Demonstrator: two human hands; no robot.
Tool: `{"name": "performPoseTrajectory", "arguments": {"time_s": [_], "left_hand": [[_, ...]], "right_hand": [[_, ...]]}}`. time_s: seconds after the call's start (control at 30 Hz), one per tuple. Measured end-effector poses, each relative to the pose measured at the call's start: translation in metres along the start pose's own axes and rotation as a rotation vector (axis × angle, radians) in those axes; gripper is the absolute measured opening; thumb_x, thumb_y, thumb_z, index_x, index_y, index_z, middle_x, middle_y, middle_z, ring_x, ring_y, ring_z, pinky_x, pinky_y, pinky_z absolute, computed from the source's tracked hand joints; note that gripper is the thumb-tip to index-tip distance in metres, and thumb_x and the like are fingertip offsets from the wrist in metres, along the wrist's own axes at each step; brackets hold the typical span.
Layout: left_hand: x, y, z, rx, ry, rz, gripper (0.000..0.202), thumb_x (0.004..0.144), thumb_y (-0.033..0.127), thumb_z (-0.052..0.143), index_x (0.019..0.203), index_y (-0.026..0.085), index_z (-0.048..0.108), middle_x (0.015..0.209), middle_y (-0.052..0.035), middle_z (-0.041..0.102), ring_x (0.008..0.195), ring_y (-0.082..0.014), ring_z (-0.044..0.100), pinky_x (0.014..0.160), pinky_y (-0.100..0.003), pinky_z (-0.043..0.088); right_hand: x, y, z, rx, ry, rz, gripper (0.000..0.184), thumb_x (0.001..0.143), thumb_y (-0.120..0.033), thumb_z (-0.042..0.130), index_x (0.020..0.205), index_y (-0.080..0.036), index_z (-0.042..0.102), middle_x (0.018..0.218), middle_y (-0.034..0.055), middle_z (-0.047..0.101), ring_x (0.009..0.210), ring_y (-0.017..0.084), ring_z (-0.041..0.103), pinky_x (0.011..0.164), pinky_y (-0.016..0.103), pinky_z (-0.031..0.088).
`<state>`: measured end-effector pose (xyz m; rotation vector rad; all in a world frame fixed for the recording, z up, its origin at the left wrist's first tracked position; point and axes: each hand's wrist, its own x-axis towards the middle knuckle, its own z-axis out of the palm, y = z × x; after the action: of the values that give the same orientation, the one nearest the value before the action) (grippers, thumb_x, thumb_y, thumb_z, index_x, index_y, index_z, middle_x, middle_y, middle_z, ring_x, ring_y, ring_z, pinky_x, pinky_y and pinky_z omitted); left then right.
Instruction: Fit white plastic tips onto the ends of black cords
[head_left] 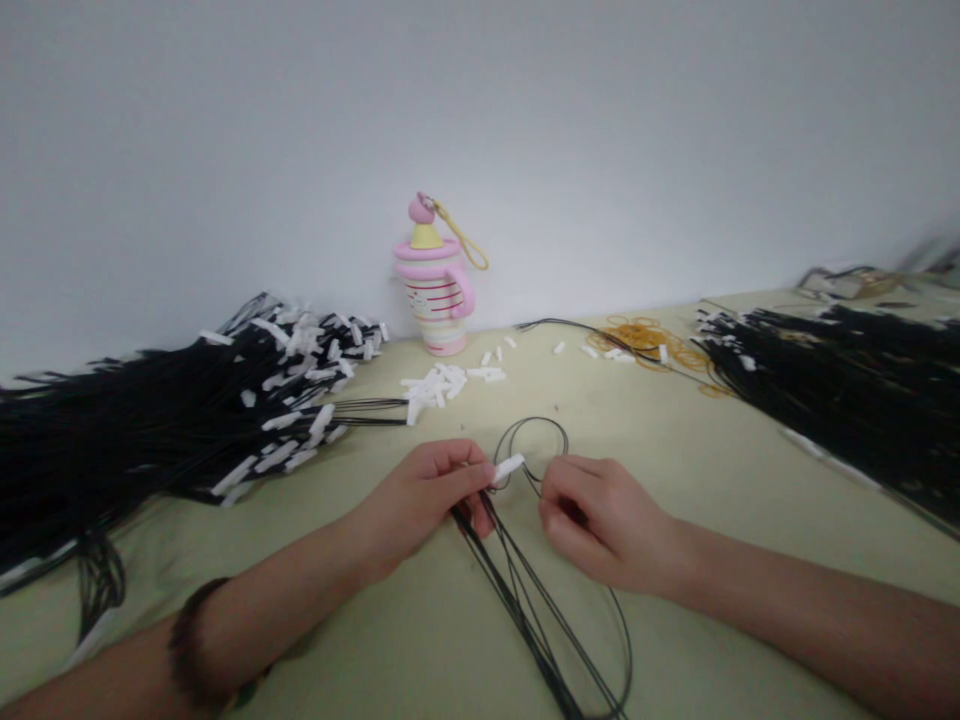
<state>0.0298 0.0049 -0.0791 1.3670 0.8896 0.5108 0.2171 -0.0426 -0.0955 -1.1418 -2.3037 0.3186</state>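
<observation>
Thumb and fingers of my left hand (442, 485) pinch a small white connector (508, 468) together with a bundle of thin black wires (517, 600). From that hand the wires run down toward the bottom edge. My right hand (592, 515) is curled closed, close to the right of the connector, gripping thin black wire. A thin wire loop (536, 420) arches over the table between and beyond both hands. Another curve of wire hangs below my right hand. The exact hold inside the right fist is hidden.
A thick pile of black wires (135, 410) with white connectors lies at left, another wire pile (847, 390) at right. Loose white connectors (442, 383) are scattered before a pink-and-white cup (439, 290). Yellow rubber bands (645, 340) lie at the back, near the wall (600, 150).
</observation>
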Motion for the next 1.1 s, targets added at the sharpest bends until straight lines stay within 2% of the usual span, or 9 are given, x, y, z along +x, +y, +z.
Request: {"name": "performPoseTrajectory", "arguments": {"time_s": [0.4, 0.67, 0.73, 0.83, 0.9, 1.0, 1.1], "left_hand": [[0.0009, -0.003, -0.0014, 0.017, -0.013, 0.013, 0.021, 0.075, 0.033, 0.049, 0.069, 0.013, 0.053, 0.058, 0.0, 0.06, 0.048, -0.0076, 0.051, 0.05, -0.018, 0.037], [-0.0017, 0.0024, -0.0012, 0.072, -0.088, -0.011, 0.02, 0.075, 0.031, 0.05, 0.068, 0.013, 0.052, 0.06, 0.0009, 0.058, 0.047, -0.0074, 0.053, 0.048, -0.018, 0.037], [-0.002, 0.0026, -0.0008, 0.086, -0.11, -0.017, 0.019, 0.075, 0.031, 0.05, 0.068, 0.013, 0.051, 0.06, 0.0011, 0.058, 0.047, -0.0079, 0.054, 0.048, -0.018, 0.038], [-0.0018, 0.002, -0.0001, 0.102, -0.142, -0.042, 0.018, 0.074, 0.031, 0.05, 0.068, 0.014, 0.05, 0.058, 0.0013, 0.059, 0.046, -0.0093, 0.055, 0.048, -0.019, 0.038], [-0.0017, 0.0019, 0.0002, 0.111, -0.148, -0.045, 0.018, 0.074, 0.031, 0.05, 0.068, 0.014, 0.051, 0.059, 0.0013, 0.058, 0.046, -0.0093, 0.055, 0.047, -0.019, 0.038], [-0.0016, 0.0024, 0.0003, 0.133, -0.133, -0.038, 0.017, 0.074, 0.03, 0.05, 0.068, 0.014, 0.052, 0.059, 0.0012, 0.058, 0.046, -0.0079, 0.053, 0.047, -0.018, 0.037], [-0.0014, 0.0027, -0.0002, 0.145, -0.12, -0.034, 0.016, 0.073, 0.029, 0.051, 0.068, 0.014, 0.054, 0.059, 0.0015, 0.057, 0.046, -0.0069, 0.051, 0.047, -0.017, 0.036]], "right_hand": [[0.0013, -0.0003, 0.0, -0.08, -0.004, 0.005, 0.01, 0.077, -0.015, 0.036, 0.067, -0.016, 0.04, 0.062, -0.0004, 0.042, 0.055, 0.009, 0.039, 0.052, 0.021, 0.029], [0.0009, -0.002, 0.002, -0.125, 0.153, -0.061, 0.01, 0.068, -0.013, 0.045, 0.059, -0.015, 0.043, 0.058, 0.0006, 0.041, 0.063, 0.013, 0.04, 0.06, 0.026, 0.033], [0.0008, -0.0019, 0.0026, -0.096, 0.183, -0.066, 0.008, 0.068, -0.013, 0.046, 0.06, -0.015, 0.046, 0.067, 0.0033, 0.044, 0.07, 0.014, 0.043, 0.064, 0.027, 0.035], [-0.0001, -0.0012, 0.003, 0.011, 0.211, -0.088, 0.007, 0.068, -0.011, 0.047, 0.062, -0.014, 0.048, 0.094, 0.0092, 0.045, 0.08, 0.014, 0.046, 0.067, 0.026, 0.039], [-0.0005, -0.0009, 0.0024, 0.07, 0.188, -0.128, 0.008, 0.07, -0.01, 0.046, 0.063, -0.014, 0.048, 0.102, 0.01, 0.044, 0.083, 0.014, 0.047, 0.07, 0.025, 0.041], [-0.0004, -0.0014, 0.0004, 0.089, 0.107, -0.152, 0.008, 0.072, -0.009, 0.043, 0.07, -0.014, 0.05, 0.095, 0.0091, 0.05, 0.083, 0.014, 0.048, 0.073, 0.026, 0.041], [0.0001, -0.0023, -0.0014, 0.075, 0.098, -0.137, 0.008, 0.072, -0.009, 0.043, 0.072, -0.014, 0.049, 0.09, 0.009, 0.051, 0.081, 0.014, 0.048, 0.074, 0.026, 0.041]]}}
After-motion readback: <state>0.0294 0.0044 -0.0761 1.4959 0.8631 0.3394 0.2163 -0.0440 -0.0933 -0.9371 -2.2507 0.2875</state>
